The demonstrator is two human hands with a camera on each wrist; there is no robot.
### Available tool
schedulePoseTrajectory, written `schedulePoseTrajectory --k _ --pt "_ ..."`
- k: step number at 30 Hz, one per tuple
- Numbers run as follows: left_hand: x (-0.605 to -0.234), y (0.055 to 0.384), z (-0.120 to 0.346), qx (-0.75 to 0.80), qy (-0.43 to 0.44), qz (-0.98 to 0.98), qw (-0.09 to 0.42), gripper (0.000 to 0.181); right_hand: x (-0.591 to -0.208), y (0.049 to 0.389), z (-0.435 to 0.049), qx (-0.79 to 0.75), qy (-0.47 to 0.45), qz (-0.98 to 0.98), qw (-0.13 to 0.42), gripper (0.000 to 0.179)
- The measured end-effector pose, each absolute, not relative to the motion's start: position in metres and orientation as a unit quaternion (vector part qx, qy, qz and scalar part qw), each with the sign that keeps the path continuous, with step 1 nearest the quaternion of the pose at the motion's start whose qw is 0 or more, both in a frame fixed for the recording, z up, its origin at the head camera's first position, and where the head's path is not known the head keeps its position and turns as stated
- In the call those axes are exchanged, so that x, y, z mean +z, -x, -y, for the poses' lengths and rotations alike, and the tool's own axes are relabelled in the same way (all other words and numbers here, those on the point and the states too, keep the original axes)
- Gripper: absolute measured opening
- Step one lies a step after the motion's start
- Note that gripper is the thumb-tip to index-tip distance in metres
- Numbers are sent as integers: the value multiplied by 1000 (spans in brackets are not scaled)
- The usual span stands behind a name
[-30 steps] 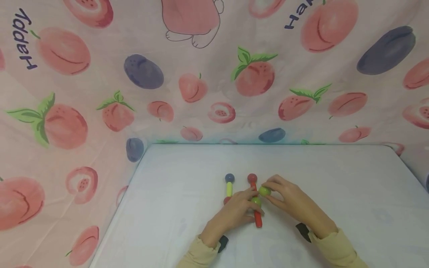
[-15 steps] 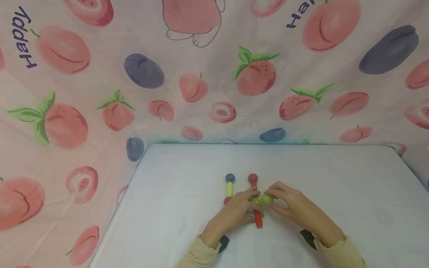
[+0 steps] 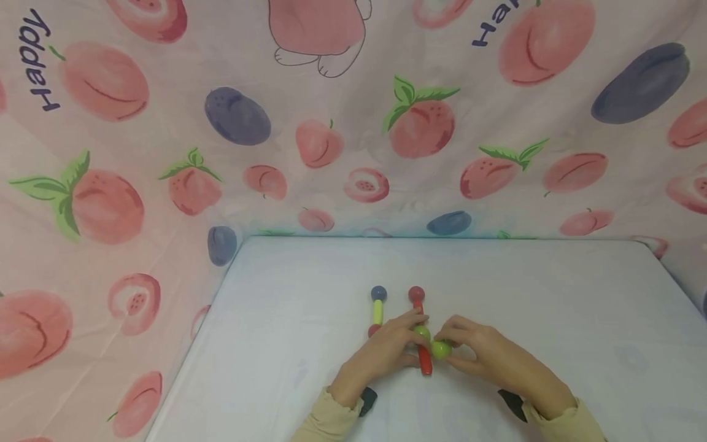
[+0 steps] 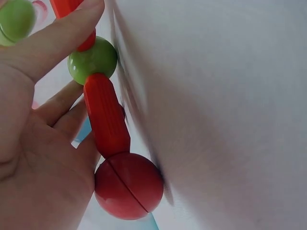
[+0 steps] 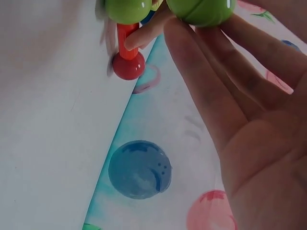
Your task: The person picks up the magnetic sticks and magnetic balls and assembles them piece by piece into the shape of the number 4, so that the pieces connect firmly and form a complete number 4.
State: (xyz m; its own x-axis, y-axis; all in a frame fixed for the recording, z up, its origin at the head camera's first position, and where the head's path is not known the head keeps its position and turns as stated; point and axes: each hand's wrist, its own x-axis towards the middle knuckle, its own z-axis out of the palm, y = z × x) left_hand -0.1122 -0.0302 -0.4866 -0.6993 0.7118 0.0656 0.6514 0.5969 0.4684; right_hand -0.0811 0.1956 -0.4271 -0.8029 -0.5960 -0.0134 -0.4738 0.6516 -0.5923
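In the head view my left hand (image 3: 381, 348) holds a toy chain around its middle. The chain is a red ball (image 3: 417, 294), a red stick (image 4: 106, 115), a green ball (image 4: 93, 61) and a second red stick (image 3: 425, 363), joined end to end. Its lower stick points toward me. Thumb and fingers lie to either side of that green ball. My right hand (image 3: 486, 351) pinches another green ball (image 3: 440, 350) at its fingertips, just right of the lower stick. Whether that ball touches the chain I cannot tell.
Left of the chain lies a shorter piece: a blue ball (image 3: 378, 294), a yellow stick (image 3: 378, 312) and a red ball (image 3: 374, 330) partly behind my left hand. The white table (image 3: 552, 288) ends at a fruit-print cloth (image 3: 409, 202) behind and at the left.
My right hand has brought its green ball toward me, from beside the upper stick down past the chain's green ball to beside the lower stick. The left hand stays in place.
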Motion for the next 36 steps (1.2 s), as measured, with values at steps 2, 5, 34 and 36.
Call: schedulePoseTrajectory --k 2,5,34,36 --pt "-487 113 30 240 -382 -890 65 30 -426 80 -195 -298 295 -899 128 28" --pt "-486 113 31 252 -380 -887 70 30 -426 79 -195 -302 300 -893 147 29" --pt "-484 114 33 281 -384 -876 84 26 -445 67 -180 -315 349 -862 191 22" --pt "-483 114 33 283 -382 -876 85 26 -446 67 -179 -307 350 -865 189 23"
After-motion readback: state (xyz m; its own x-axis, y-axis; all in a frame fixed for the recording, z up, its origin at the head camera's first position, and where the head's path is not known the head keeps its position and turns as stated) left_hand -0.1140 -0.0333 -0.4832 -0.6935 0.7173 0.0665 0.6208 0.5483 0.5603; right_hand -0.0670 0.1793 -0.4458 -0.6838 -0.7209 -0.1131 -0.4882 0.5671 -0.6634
